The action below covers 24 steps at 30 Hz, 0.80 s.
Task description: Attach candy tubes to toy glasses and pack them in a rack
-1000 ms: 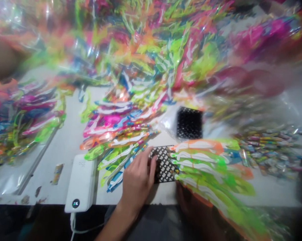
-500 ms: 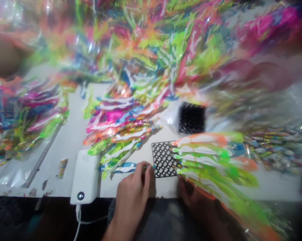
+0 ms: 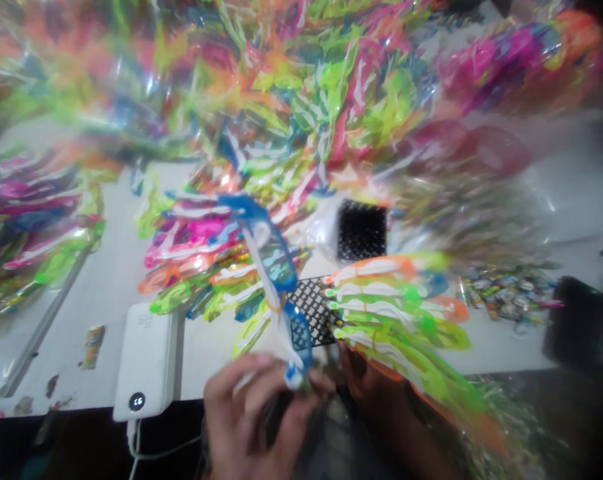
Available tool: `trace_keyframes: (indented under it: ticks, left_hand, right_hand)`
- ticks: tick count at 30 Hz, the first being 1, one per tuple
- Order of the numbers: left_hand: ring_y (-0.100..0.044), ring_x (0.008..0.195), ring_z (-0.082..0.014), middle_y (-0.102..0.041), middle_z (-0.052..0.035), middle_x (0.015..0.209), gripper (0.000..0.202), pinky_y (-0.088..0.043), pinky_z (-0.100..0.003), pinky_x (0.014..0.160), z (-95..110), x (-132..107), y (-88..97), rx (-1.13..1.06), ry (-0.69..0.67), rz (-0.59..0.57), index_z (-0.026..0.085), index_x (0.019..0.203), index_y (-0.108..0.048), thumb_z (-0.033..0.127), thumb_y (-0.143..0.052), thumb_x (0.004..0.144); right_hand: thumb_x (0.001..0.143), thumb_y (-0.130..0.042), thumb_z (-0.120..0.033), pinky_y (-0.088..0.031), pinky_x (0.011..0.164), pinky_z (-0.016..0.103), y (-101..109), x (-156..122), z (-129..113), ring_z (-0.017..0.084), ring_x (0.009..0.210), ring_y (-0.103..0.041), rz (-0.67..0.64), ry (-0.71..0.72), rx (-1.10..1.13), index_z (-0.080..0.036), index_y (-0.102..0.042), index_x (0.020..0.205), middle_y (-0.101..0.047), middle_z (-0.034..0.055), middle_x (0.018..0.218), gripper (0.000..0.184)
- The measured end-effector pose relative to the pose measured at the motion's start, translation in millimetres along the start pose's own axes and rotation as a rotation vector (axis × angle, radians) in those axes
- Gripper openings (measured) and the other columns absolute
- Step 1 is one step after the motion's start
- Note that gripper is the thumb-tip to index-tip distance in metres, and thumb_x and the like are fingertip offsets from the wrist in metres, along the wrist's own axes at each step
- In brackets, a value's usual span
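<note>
My left hand [image 3: 261, 407], blurred, pinches the near end of a blue goggles-like plastic piece [image 3: 283, 267] with a white strip. The piece stands up, tilted away from me, over the table. My right hand [image 3: 371, 383] is curled at the table's front edge, low beside a fan of green and orange goggles-like pieces [image 3: 401, 320] with white strips. Its fingers are partly hidden under the fan, so what they grip is unclear. Between the hands lies a black grid-patterned panel [image 3: 314, 310], partly covered by the blue piece and the fan.
A white power bank [image 3: 144, 360] with a cable stands at the front left. Bright plastic pieces [image 3: 196, 233] are heaped across the table. A black square bundle [image 3: 362, 230] lies behind the grid. Small colourful items [image 3: 506, 290] and a dark phone-like object [image 3: 579, 320] lie right.
My left hand has come nearer to me and now raises the blue piece from the table. The right hand stays beside the fan. The whole view has shifted a little.
</note>
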<state>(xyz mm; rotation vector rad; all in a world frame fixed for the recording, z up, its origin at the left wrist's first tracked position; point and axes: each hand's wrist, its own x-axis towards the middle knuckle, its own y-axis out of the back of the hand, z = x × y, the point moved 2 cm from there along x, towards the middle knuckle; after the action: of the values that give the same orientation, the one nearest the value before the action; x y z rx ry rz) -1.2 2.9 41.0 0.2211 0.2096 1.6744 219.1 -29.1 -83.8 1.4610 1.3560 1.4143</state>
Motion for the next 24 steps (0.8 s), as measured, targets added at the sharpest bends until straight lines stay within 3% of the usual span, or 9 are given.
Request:
trace_keyframes:
  ticks: [4, 9, 14, 18, 24]
  left_hand:
    - [-0.079, 0.103, -0.0200, -0.080, -0.0044, 0.100, 0.018, -0.064, -0.034, 0.095, -31.2, 35.2, -32.1, -0.274, 0.193, -0.030, 0.025, 0.121, -0.063, 0.035, -0.061, 0.106]
    - [-0.076, 0.104, -0.0156, -0.076, -0.0044, 0.109, 0.015, -0.061, -0.024, 0.093, -57.9, 44.3, -57.3, -0.350, 0.234, -0.001, 0.022, 0.112, -0.066, 0.029, -0.071, 0.100]
    - [-0.075, 0.108, -0.0149, -0.075, -0.0039, 0.113, 0.035, -0.061, -0.025, 0.096, -65.7, 36.7, -62.1, -0.407, 0.238, 0.017, 0.025, 0.129, -0.060, 0.027, -0.074, 0.098]
    - [-0.075, 0.112, -0.0180, -0.075, -0.0074, 0.119, 0.027, -0.061, -0.030, 0.100, -68.8, 33.0, -62.0, -0.407, 0.255, 0.011, 0.022, 0.124, -0.063, 0.031, -0.071, 0.100]
    - [-0.075, 0.102, -0.0187, -0.076, -0.0059, 0.109, 0.018, -0.061, -0.030, 0.092, -69.5, 29.9, -60.6, -0.250, 0.185, -0.102, 0.020, 0.117, -0.067, 0.032, -0.065, 0.103]
  right_hand:
    - [0.100, -0.050, -0.015, -0.059, 0.075, 0.033, -6.7, -13.3, 5.1, 0.023, 0.071, -0.070, -0.173, 0.083, -0.049, -0.022, -0.081, 0.117, -0.078, 0.0105, 0.085, 0.036]
    - [0.094, -0.055, -0.021, -0.059, 0.078, 0.034, -5.3, -17.5, 8.2, 0.025, 0.078, -0.072, -0.246, 0.030, -0.077, -0.022, -0.080, 0.121, -0.079, 0.0128, 0.095, 0.037]
    - [0.091, -0.055, -0.026, -0.057, 0.072, 0.033, -2.5, -12.0, 5.2, 0.024, 0.071, -0.069, -0.266, -0.010, -0.044, -0.020, -0.081, 0.119, -0.077, 0.0143, 0.090, 0.038]
    - [0.092, -0.054, -0.024, -0.057, 0.076, 0.033, -3.8, -11.9, 5.1, 0.025, 0.077, -0.070, -0.261, -0.020, -0.016, -0.022, -0.081, 0.115, -0.078, 0.0135, 0.094, 0.036]
    - [0.094, -0.053, -0.026, -0.056, 0.074, 0.031, -2.5, -15.6, 3.9, 0.022, 0.068, -0.067, -0.262, -0.040, -0.001, -0.023, -0.079, 0.121, -0.077, 0.0132, 0.090, 0.038]
